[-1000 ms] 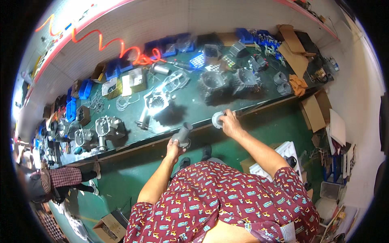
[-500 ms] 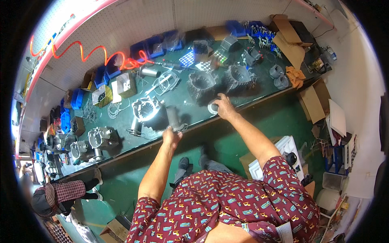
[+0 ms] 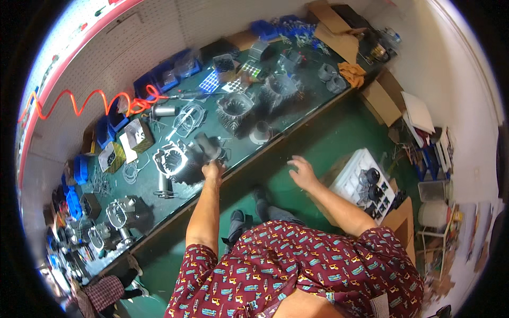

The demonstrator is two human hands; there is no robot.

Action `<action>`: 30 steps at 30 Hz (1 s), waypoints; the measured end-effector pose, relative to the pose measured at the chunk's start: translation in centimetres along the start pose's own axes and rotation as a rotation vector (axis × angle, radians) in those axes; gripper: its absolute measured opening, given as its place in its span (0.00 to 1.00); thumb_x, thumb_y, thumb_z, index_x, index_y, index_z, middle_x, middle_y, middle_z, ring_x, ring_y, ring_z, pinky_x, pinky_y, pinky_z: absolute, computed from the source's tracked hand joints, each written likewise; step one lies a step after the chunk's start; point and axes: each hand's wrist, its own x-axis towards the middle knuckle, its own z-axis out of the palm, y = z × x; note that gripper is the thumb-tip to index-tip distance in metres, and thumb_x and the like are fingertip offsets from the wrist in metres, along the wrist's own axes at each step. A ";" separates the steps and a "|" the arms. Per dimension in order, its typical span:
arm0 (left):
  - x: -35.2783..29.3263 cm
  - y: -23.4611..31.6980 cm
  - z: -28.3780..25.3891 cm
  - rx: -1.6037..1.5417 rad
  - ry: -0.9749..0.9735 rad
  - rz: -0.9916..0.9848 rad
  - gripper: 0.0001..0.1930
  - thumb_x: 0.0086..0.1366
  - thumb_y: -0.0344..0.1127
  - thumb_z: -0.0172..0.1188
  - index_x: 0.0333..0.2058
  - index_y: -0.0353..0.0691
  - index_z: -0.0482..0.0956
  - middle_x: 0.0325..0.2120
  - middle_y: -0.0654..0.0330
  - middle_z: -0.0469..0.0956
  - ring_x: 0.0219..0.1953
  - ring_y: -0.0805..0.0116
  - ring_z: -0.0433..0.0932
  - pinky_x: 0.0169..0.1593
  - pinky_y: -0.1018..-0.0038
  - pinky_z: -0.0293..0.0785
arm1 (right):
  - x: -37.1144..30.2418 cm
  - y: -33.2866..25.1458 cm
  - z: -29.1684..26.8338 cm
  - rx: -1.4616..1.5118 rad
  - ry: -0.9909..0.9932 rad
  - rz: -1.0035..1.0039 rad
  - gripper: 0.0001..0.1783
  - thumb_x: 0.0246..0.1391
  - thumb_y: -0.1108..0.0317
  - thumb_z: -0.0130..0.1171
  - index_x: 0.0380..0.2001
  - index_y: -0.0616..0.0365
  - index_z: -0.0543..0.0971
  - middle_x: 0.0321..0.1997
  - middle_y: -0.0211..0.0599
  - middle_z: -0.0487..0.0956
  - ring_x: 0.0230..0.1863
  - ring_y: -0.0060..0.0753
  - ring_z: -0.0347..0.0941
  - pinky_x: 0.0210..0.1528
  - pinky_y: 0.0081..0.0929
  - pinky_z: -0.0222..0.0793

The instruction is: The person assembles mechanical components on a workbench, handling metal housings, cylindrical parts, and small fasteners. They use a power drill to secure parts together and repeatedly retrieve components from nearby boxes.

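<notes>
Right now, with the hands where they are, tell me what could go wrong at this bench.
The grey flanged part stands near the front edge of the bench; a knock might send it to the floor.

The grey tube in the left hand is right beside the brightly lit metal housing, so a careless swing could strike or scrape it.
</notes>
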 end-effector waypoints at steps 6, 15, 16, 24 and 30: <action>1.3 -1.0 -0.2 0.226 -0.134 0.010 0.05 0.67 0.31 0.58 0.37 0.38 0.72 0.24 0.63 0.72 0.22 0.71 0.72 0.24 0.72 0.73 | -23.0 0.5 -1.1 0.058 0.098 0.632 0.19 0.47 0.71 0.63 0.45 0.65 0.82 0.48 0.55 0.82 0.53 0.52 0.78 0.59 0.41 0.73; 4.2 -2.0 -2.0 0.546 -0.306 0.027 0.17 0.69 0.45 0.55 0.53 0.47 0.72 0.29 0.62 0.73 0.31 0.66 0.72 0.35 0.69 0.73 | -40.9 -2.2 3.2 -0.071 0.688 0.901 0.15 0.51 0.67 0.61 0.42 0.63 0.82 0.45 0.51 0.82 0.48 0.53 0.78 0.53 0.42 0.74; 6.1 -1.5 -3.5 0.566 -0.362 -0.036 0.17 0.68 0.42 0.57 0.53 0.47 0.72 0.30 0.62 0.72 0.30 0.67 0.72 0.34 0.71 0.73 | -41.3 -3.1 2.4 -0.067 0.730 0.895 0.15 0.52 0.68 0.61 0.41 0.63 0.82 0.45 0.51 0.82 0.47 0.56 0.78 0.53 0.44 0.74; 4.2 2.7 -0.6 0.800 -0.207 -0.039 0.24 0.65 0.49 0.60 0.57 0.47 0.73 0.42 0.55 0.78 0.43 0.59 0.78 0.39 0.65 0.76 | -53.2 -7.1 -3.9 -0.041 1.410 1.171 0.10 0.58 0.69 0.59 0.42 0.60 0.81 0.41 0.48 0.81 0.41 0.46 0.79 0.43 0.38 0.75; -0.1 0.1 0.8 1.014 -0.302 0.036 0.18 0.67 0.44 0.59 0.50 0.43 0.73 0.33 0.58 0.74 0.33 0.64 0.74 0.36 0.67 0.74 | -69.0 -4.0 -10.6 -0.754 1.665 1.450 0.07 0.52 0.73 0.60 0.36 0.62 0.80 0.36 0.48 0.82 0.38 0.50 0.79 0.41 0.40 0.75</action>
